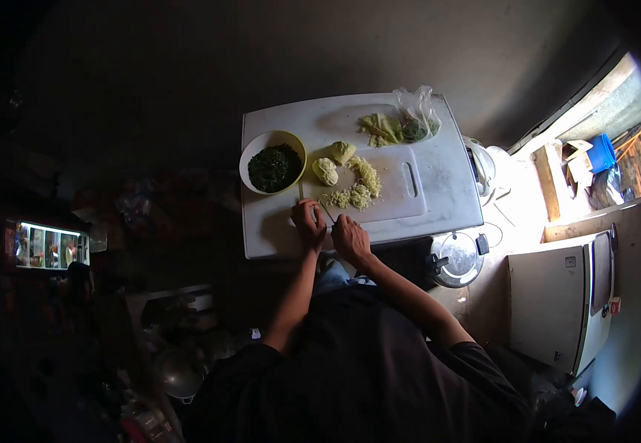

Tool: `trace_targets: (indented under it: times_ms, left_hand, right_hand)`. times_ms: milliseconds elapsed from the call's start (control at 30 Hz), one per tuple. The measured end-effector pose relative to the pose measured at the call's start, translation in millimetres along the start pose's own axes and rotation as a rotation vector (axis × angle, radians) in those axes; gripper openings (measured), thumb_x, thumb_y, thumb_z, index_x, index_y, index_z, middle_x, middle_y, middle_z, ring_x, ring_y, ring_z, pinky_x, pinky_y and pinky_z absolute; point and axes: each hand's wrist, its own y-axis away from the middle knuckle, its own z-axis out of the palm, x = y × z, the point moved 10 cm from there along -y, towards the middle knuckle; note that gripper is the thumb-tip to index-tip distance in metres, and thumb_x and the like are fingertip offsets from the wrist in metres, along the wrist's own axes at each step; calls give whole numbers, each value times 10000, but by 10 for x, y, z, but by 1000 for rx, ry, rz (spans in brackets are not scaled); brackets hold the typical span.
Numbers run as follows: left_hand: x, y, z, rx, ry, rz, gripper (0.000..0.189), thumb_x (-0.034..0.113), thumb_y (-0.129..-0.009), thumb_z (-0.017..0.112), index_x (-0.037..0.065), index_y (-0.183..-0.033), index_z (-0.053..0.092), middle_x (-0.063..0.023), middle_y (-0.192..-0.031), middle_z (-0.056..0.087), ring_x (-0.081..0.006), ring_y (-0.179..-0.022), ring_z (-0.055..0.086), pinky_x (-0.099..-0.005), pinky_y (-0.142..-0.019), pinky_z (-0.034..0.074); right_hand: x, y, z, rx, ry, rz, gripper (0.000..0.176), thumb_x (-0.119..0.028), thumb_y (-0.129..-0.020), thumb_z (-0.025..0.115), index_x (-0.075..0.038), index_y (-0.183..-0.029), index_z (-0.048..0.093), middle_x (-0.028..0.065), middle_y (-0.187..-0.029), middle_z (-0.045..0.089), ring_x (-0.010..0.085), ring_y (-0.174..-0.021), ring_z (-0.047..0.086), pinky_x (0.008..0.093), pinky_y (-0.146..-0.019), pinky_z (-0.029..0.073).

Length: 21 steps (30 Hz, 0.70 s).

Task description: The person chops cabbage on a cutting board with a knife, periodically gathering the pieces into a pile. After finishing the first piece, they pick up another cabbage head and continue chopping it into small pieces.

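1. Head view: seeing shredded cabbage heaped in a loose curve on a white cutting board, running from the middle down toward the near edge.
2. Also spotting two pale cabbage chunks just beside the shreds, on the left half of the board, one set further back than the other.
3. Got the right hand at the board's near edge, fingers curled closed around a knife, with the thin blade angled up and left, away from the body.
4. Got the left hand right beside the blade, near the board's left corner, fingers bent. Can't tell how far closed, or whether holding anything. Can make out a thin yellowish-green strip just past the fingers, no idea what exactly.
5. Moving left, seeing a bowl, white inside and yellow-green outside, with chopped dark leafy greens in it.
6. Toward the back, seeing loose cabbage leaves next to a clear plastic bag.
7. Under all that, got a white table.
8. Further out, noticing a lidded metal pot by the near right corner, a white fridge, and a blue bucket in the bright opening.
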Motion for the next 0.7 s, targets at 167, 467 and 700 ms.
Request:
trace_targets:
  times_ms: [167, 467, 700]
  left_hand:
    - [-140, -68, 10, -76, -25, -17, 141, 154, -895, 610, 84, -1016, 630, -94, -1100, 667, -330, -1054, 596, -474, -912, 439]
    - [-63, -47, 145, -187, -98, 154, 291, 205, -870, 681, 86, -1133, 708, -33, -1200, 703, -271, -1133, 617, -445, -958, 455]
    - [219, -50, 381, -309, -30, 235, 265, 183, -860, 686, 55, -1086, 740, -55, -1191, 720, -241, -1161, 615, -436, -985, 446]
  right_hand:
    - [-91, -59, 71, -44, -14, 14, 180, -198, -932, 564, -28, -984, 536, 217, -939, 635, 453, -814, 655, 537, -694, 526]
    - [12, -55, 235, -85, -101, 104, 211, -243, -935, 608, -50, -1004, 555, 222, -929, 644, 471, -825, 646, 548, -677, 508]
    - [193, 46, -39, 28, -152, 200, 199, -236, -914, 609, -41, -947, 593, 241, -883, 669, 468, -825, 660, 557, -692, 508]
